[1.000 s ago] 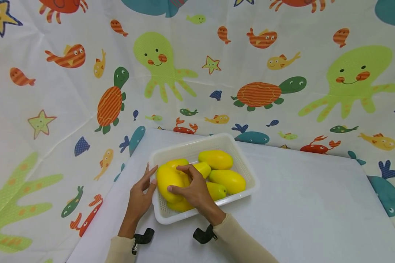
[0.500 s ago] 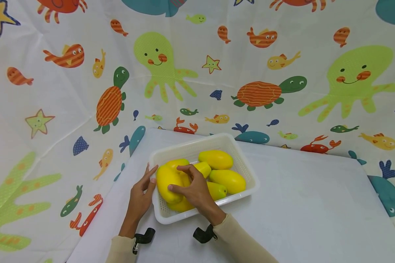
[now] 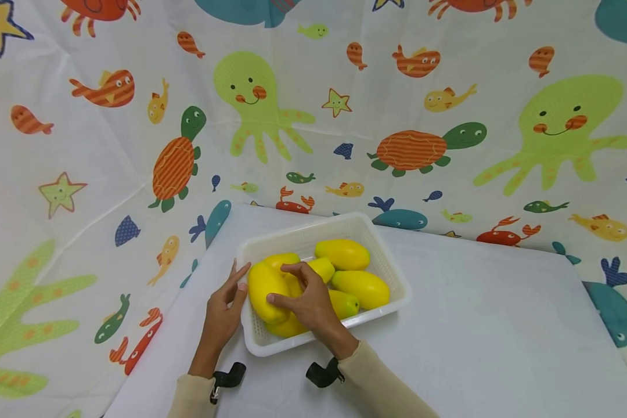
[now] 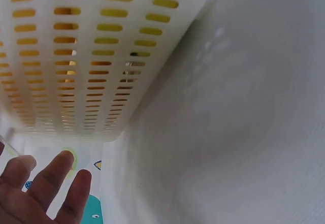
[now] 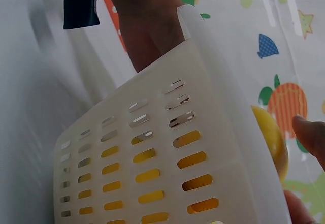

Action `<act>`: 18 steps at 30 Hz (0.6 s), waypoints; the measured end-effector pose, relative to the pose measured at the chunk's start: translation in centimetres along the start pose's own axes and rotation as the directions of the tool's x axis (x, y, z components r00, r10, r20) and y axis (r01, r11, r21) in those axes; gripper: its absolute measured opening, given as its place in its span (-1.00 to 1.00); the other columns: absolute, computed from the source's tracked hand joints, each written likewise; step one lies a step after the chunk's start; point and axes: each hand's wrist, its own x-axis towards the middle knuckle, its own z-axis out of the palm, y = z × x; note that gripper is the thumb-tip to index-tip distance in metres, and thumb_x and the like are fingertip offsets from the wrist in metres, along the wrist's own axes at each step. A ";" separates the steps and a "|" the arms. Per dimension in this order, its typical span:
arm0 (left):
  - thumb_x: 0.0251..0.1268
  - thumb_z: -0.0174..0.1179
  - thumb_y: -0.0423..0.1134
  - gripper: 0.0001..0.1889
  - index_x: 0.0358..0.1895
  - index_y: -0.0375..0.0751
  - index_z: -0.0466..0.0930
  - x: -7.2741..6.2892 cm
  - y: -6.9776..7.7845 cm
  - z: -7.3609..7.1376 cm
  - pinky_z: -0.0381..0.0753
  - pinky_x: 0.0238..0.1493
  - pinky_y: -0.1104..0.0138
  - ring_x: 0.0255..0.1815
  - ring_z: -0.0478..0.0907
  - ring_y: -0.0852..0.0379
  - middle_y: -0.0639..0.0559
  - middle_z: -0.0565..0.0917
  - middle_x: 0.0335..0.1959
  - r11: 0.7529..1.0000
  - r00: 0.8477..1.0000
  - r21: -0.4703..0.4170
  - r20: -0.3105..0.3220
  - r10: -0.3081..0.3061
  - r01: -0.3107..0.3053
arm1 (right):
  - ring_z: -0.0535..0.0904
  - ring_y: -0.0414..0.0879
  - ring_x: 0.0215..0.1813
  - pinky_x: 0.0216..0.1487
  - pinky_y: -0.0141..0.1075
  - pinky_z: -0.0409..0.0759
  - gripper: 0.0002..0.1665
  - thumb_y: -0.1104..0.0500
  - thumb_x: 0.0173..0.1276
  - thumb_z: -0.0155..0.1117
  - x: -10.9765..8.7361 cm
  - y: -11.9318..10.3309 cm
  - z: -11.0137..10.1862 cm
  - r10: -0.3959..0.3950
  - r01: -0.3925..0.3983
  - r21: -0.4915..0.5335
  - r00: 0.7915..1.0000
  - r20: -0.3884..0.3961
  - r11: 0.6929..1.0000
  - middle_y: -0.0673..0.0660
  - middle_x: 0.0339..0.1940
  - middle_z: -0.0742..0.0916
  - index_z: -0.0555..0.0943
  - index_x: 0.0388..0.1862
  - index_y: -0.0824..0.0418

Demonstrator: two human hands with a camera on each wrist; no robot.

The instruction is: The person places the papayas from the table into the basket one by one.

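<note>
A white perforated plastic basket holds several smooth yellow fruits, some with greenish tips, like mangoes or papayas. The biggest-looking yellow fruit lies on top at the left end, over others. My right hand reaches over the near rim and holds this fruit, thumb on its near side and curved index finger at its far side. At the left rim is my left hand, fingers extended and spread, thumb tip close to the same fruit. The left wrist view shows its fingers beyond the basket wall. The right hand's other fingers are mostly hidden.
The basket stands on a white-covered table. Behind and to the left hangs a white cloth printed with sea animals. Each wrist carries a black camera mount. More yellow fruits lie at the basket's right end.
</note>
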 end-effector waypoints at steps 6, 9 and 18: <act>0.72 -0.01 0.10 -0.51 0.58 0.23 0.44 -0.1 0.0 -0.2 0.61 0.28 0.33 0.52 0.52 -0.11 0.23 0.14 0.73 1.000 1.000 0.010 0.002 -0.007 0.007 | 0.41 0.03 0.60 0.68 0.06 0.34 -0.25 -0.09 0.23 0.67 -0.2 0.0 0.0 0.001 -0.001 -0.002 1.000 -0.007 1.000 -0.06 0.55 0.53 0.56 0.37 -0.09; 0.72 -0.01 0.11 -0.52 0.57 0.26 0.44 0.0 0.0 -0.2 0.61 0.27 0.38 0.52 0.53 -0.09 0.24 0.15 0.72 1.000 1.000 0.013 -0.002 -0.011 0.011 | 0.43 0.03 0.59 0.67 0.05 0.36 -0.26 -0.08 0.23 0.66 -0.1 -0.2 -0.1 -0.013 0.013 -0.007 1.000 -0.016 1.000 -0.07 0.54 0.54 0.57 0.36 -0.09; 0.72 -0.01 0.10 -0.53 0.56 0.29 0.44 0.0 0.2 -0.2 0.51 0.27 0.59 0.52 0.52 -0.02 0.25 0.13 0.72 1.000 1.000 0.004 -0.004 -0.018 0.018 | 0.42 0.03 0.62 0.70 0.16 0.27 -0.28 -0.02 0.23 0.68 0.1 -1.4 -3.8 -0.079 0.074 -0.077 0.995 -0.061 0.994 -0.11 0.43 0.64 0.60 0.35 -0.06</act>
